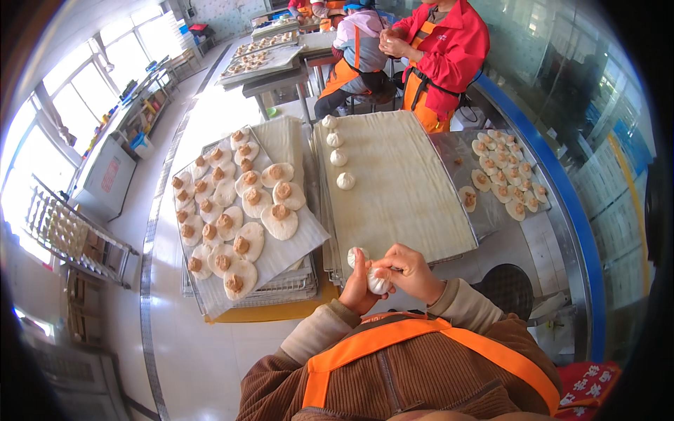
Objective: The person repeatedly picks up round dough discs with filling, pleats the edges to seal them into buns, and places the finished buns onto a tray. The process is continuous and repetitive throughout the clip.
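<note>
A pleated dough bun (378, 281) sits cradled in my left hand (359, 287), the thumb pointing up along its side. From the right, my right hand (408, 269) pinches the top of the same bun with thumb and fingers. Just behind my left thumb, another bun (356, 257) lies at the near edge of a cloth-lined tray (400, 210). Several finished buns (338, 157) form a row along that tray's left side. To its left, a lined tray (300, 242) holds many flat dough rounds (280, 221) topped with brown filling.
On the right, a metal counter (447, 152) carries more filled rounds (505, 173). A person in a red jacket (447, 52) stands beyond the tray, near a seated person (355, 47). A round black stool (504, 294) is at my right. Racked trays (79, 231) stand far left.
</note>
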Motion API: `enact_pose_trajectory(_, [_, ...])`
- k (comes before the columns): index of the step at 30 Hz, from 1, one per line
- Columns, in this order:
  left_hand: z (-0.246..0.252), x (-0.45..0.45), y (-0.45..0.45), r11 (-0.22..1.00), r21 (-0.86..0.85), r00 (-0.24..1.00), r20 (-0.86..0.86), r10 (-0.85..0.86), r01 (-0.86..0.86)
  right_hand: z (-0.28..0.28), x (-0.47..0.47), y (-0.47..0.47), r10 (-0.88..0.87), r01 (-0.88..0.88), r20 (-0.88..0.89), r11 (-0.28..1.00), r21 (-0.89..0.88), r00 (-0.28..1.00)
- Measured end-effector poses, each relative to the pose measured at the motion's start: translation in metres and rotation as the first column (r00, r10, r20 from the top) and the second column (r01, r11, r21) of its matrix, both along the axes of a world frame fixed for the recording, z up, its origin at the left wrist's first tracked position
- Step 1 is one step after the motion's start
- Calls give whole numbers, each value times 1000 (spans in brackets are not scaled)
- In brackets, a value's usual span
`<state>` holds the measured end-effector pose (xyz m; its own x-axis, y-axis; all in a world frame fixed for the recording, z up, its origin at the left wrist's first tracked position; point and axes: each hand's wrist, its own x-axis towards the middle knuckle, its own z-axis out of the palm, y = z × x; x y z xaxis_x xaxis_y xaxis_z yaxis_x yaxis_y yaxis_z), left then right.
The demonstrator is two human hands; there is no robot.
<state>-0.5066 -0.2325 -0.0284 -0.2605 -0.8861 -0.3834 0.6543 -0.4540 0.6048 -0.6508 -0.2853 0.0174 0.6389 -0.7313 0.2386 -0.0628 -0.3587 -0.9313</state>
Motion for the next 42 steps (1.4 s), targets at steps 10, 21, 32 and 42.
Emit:
enact_pose_trajectory(10, [6, 4, -11, 998, -24, 997, -54, 50, -51, -3, -3, -8, 127, -138, -55, 933, -332, 990])
enact_pose_trajectory(21, [15, -2, -10, 993, -39, 990, 73, 118, -115, -32, 3, 8, -32, 39, 24, 920, -389, 999])
enact_pose_trajectory(32, [34, -42, -34, 977, 123, 984, -57, -169, 175, -23, -134, 46, -723, 797, 335, 550, -251, 604])
enact_pose_trajectory(42, [23, -68, -30, 949, 52, 947, -101, -306, 312, 21, -277, 144, -606, 918, 698, -339, 206, -381])
